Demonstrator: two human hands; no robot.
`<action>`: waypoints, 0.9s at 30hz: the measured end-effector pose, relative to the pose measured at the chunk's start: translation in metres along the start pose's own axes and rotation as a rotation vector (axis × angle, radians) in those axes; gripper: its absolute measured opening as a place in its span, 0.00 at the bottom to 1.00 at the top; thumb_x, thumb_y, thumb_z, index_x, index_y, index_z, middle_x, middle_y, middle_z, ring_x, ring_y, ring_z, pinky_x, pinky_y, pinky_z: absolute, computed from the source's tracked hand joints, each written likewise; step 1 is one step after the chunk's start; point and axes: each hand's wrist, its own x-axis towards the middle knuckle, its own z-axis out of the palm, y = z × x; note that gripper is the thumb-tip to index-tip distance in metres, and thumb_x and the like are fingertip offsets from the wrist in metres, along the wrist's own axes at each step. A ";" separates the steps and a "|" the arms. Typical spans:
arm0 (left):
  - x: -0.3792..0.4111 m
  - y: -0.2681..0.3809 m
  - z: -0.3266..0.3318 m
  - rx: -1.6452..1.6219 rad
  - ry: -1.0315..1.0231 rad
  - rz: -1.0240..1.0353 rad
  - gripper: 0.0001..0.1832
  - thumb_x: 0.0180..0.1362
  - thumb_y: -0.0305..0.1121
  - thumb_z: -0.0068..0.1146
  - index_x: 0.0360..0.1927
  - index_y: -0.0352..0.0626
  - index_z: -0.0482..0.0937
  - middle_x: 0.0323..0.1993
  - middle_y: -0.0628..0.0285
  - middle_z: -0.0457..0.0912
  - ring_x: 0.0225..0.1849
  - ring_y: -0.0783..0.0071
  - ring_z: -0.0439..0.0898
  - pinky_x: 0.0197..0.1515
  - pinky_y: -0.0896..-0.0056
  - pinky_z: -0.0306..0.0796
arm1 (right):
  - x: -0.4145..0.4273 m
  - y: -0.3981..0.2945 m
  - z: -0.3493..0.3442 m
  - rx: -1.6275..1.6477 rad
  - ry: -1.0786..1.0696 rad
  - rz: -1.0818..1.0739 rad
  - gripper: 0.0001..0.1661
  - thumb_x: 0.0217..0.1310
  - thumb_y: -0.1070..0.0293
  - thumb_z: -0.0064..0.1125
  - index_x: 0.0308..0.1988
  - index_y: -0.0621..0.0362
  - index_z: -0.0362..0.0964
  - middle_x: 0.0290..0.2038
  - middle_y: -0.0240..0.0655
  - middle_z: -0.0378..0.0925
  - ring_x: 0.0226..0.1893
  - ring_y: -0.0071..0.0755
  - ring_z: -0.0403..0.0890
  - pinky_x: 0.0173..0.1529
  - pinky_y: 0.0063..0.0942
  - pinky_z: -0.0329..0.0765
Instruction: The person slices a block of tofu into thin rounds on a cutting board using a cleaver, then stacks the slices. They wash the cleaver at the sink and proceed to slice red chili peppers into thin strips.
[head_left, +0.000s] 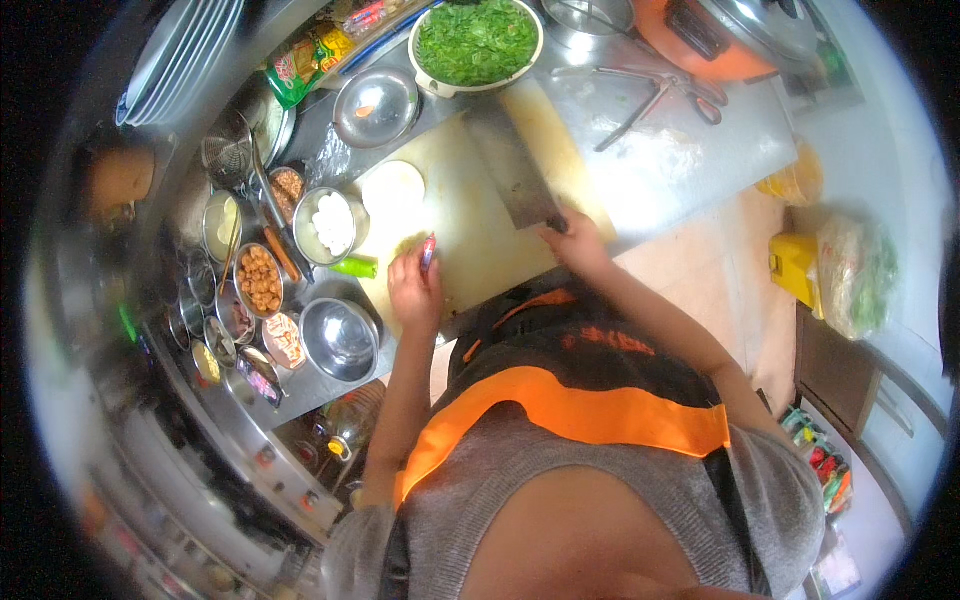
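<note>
My right hand (577, 244) grips the handle of a broad Chinese cleaver (510, 161). The blade extends away from me over the right part of a pale cutting board (480, 251); whether it touches the board I cannot tell. On the board's left side, my left hand (416, 292) holds a small stick in a red wrapper (428, 251) between thumb and fingers. Beyond that hand lies a white round thing (394, 189), washed out by glare. A piece of green pepper (355, 267) rests at the board's left edge, beside a metal bowl of white pieces (330, 225).
An empty steel bowl (339, 341) and a bowl of brown chunks (259, 281) stand left of the board. Behind it are a steel plate (376, 107) and a colander of chopped greens (478, 45). Kitchen scissors (664, 97) lie at right, near an orange pot (697, 41).
</note>
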 end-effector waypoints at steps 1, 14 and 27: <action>0.010 0.008 0.004 -0.032 -0.010 0.007 0.20 0.55 0.32 0.57 0.51 0.38 0.73 0.45 0.49 0.75 0.47 0.51 0.73 0.51 0.55 0.67 | -0.004 0.010 -0.007 0.015 0.041 -0.008 0.23 0.58 0.65 0.60 0.53 0.59 0.69 0.19 0.31 0.71 0.14 0.21 0.70 0.19 0.24 0.68; 0.136 0.056 0.081 -0.267 -0.022 0.103 0.22 0.60 0.30 0.47 0.58 0.36 0.68 0.57 0.45 0.70 0.58 0.48 0.68 0.60 0.55 0.63 | -0.011 -0.038 -0.129 -0.700 0.146 -0.255 0.20 0.57 0.64 0.57 0.51 0.51 0.72 0.30 0.47 0.78 0.32 0.48 0.80 0.40 0.38 0.76; 0.099 0.065 0.098 -0.246 -0.064 -0.007 0.21 0.55 0.27 0.48 0.54 0.36 0.71 0.51 0.45 0.74 0.54 0.47 0.71 0.58 0.55 0.65 | 0.011 -0.045 -0.145 -1.097 -0.186 -0.511 0.28 0.51 0.72 0.57 0.55 0.49 0.70 0.37 0.48 0.78 0.32 0.52 0.79 0.39 0.40 0.77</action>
